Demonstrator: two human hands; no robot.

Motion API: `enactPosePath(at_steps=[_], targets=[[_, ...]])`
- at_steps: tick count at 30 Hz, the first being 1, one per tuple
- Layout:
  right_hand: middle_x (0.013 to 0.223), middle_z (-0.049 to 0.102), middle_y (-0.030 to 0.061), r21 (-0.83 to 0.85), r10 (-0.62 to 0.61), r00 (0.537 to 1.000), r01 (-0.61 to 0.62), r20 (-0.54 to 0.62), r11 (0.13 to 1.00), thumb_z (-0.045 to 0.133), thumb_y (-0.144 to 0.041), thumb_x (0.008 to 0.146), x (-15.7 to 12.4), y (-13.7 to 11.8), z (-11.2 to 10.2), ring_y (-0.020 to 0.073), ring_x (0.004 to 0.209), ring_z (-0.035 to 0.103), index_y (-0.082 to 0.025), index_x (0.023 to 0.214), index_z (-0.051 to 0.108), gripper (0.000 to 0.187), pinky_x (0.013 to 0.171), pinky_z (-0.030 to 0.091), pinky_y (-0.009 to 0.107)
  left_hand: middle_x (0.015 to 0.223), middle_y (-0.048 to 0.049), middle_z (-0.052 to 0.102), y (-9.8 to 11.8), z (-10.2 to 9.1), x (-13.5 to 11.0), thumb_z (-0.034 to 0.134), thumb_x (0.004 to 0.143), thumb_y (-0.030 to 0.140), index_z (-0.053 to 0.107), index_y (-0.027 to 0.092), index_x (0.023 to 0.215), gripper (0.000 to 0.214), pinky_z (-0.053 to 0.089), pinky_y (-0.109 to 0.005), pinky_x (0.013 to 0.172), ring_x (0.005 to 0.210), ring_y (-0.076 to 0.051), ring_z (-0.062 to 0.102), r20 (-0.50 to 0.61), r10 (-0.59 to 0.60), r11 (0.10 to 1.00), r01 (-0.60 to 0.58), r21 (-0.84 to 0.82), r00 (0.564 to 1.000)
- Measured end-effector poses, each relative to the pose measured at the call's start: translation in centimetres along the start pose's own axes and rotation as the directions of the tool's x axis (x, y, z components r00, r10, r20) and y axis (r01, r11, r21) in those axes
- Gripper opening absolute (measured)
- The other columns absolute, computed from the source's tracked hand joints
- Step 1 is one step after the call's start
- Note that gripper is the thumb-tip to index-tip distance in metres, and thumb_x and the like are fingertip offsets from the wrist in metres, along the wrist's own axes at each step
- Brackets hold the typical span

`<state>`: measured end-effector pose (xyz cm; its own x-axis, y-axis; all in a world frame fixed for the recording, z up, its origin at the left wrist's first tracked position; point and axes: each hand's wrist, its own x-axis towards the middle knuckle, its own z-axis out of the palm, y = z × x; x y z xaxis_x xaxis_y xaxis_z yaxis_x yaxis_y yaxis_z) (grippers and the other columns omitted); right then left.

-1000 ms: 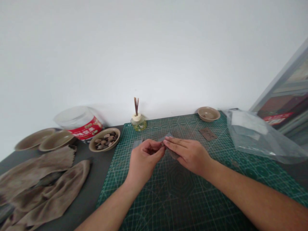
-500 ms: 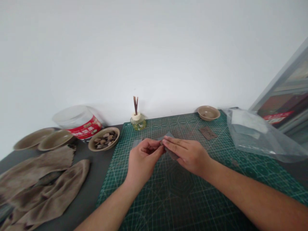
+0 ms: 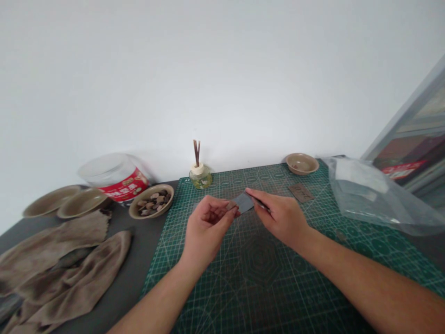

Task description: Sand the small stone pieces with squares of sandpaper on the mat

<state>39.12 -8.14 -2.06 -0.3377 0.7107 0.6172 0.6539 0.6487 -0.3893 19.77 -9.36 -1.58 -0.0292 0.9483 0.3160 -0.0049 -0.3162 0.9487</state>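
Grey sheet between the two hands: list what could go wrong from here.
1. The grey sheet is pinched only at its edges by the left hand and right hand, so it might slip or crease.
2. The small brown piece at the left fingertips looks barely held and could drop onto the cutting mat.

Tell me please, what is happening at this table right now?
A person works over a green cutting mat. The left hand pinches a small brownish piece at its fingertips, and the right hand holds a small grey sheet against it. A bowl of small stones and brown cloths lie to the left.
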Motion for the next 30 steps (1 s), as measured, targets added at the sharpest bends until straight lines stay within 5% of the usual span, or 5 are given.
enactPosePath(at_steps=[8, 22, 30], targets=[[0.14, 0.056, 0.0089, 0.036, -0.277, 0.96, 0.276, 0.042, 0.96, 0.048, -0.012, 0.093, -0.5, -1.6, 0.1, 0.0164, 0.128, 0.055, -0.016, 0.138, 0.052, 0.046, 0.107, 0.046, 0.03, 0.07, 0.0026, 0.058, -0.6, -0.5, -0.1, 0.069, 0.083, 0.02, 0.057, 0.018, 0.075, 0.014, 0.044, -0.022, 0.06, 0.064, -0.011, 0.053, 0.079, 0.036, 0.977, -0.051, 0.205, 0.996], [0.137, 0.059, 0.0084, 0.077, -0.218, 0.976, 0.218, -0.014, 0.973, 0.051, -0.01, 0.091, -0.6, -1.2, 0.9, 0.0174, 0.12, 0.061, -0.019, 0.145, 0.043, 0.056, 0.1, 0.052, 0.03, 0.082, -0.0018, 0.068, -0.8, -0.4, 0.0, 0.071, 0.08, 0.021, 0.063, 0.017, 0.077, 0.009, 0.051, -0.026, 0.071, 0.076, -0.015, 0.063, 0.056, 0.055, 0.977, -0.065, 0.203, 0.997], [0.122, 0.07, 0.0056, 0.07, -0.031, 0.992, 0.022, 0.122, 0.997, 0.055, -0.014, 0.09, -0.3, -0.4, 1.3, 0.0179, 0.101, 0.071, -0.019, 0.134, 0.057, 0.044, 0.089, 0.057, 0.03, 0.087, -0.0026, 0.065, -0.1, -0.2, -0.1, 0.073, 0.077, 0.018, 0.054, 0.019, 0.074, 0.019, 0.052, -0.026, 0.074, 0.083, -0.015, 0.063, -0.023, 0.143, 0.988, -0.142, 0.057, 0.989]])
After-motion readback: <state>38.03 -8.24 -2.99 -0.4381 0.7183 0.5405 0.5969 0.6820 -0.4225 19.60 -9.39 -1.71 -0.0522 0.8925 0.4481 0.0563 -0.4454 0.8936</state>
